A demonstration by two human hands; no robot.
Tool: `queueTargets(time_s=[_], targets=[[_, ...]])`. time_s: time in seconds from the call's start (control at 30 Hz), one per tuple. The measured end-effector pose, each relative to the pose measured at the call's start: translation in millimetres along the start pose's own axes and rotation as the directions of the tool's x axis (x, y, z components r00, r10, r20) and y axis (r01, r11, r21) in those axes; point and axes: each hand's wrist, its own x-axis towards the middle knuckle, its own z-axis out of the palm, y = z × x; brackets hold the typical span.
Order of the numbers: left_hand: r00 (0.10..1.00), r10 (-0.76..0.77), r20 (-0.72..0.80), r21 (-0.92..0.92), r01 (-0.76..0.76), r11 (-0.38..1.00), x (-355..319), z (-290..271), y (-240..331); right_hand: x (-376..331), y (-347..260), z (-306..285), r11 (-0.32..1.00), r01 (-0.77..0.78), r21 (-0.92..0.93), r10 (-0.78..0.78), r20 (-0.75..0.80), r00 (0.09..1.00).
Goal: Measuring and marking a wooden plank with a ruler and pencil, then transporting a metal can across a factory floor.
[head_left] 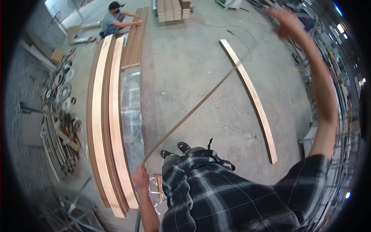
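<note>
Plaid shirt (224, 197) was nearest the cam. L hand (141, 178), well left of the lone pale beam (252, 92), was closed round a long brown strip (189, 114). Strip ran diag. from that fist to the beam's far half; couldn't tell if it touched or only crossed over. R hand (285, 25) was raised, up & right of the beam's far end, blurred; fingers partly outstretched, couldn't tell if fully open or holding sth. Sandals (183, 147) stood left of the beam's near half. Plank stack (115, 116), pale & brown, lay further left of the beam. Brown boards (135, 38) lay left of the beam's far end, w/ a crouching co-worker's (112, 23) hands on them. Thin cable (249, 34) looped near that end. Piled boards (170, 11) sat beyond, to its left; misc. rings (63, 92) lay farthest left of it.
</note>
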Motion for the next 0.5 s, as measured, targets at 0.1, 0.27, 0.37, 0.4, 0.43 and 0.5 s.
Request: queueTargets(time_s=[0.1,0.27,0.37,0.4,0.43,0.5], targets=[[0.988,0.154,-0.02,-0.121,-0.155,0.98,56.1,-25.7,49.6,-45.6,-201.6,69.6,0.925,-0.025,0.379,-0.141,0.405,0.903],[0.972,0.214,-0.095,0.031,-0.212,0.977,98.1,-24.8,87.6,-139.9,-454.9,104.9,0.469,0.112,0.876,-0.561,0.197,0.804],[0.981,0.139,-0.133,0.132,-0.121,0.984,75.5,-34.9,55.0,-141.6,-466.1,103.3,0.421,-0.031,0.906,-0.399,0.216,0.891],[0.955,0.208,-0.211,0.061,-0.199,0.978,62.1,-29.0,37.9,-129.1,-460.0,108.9,0.394,-0.108,0.913,-0.347,0.257,0.902],[0.916,0.272,-0.295,-0.003,-0.286,0.958,52.4,-25.5,25.4,-102.7,-452.5,94.9,0.42,0.018,0.907,-0.437,0.184,0.88],[0.926,0.242,-0.291,-0.052,-0.267,0.962,30.1,-26.2,12.9,-51.7,-432.3,30.9,0.514,0.266,0.816,-0.591,0.112,0.799]])
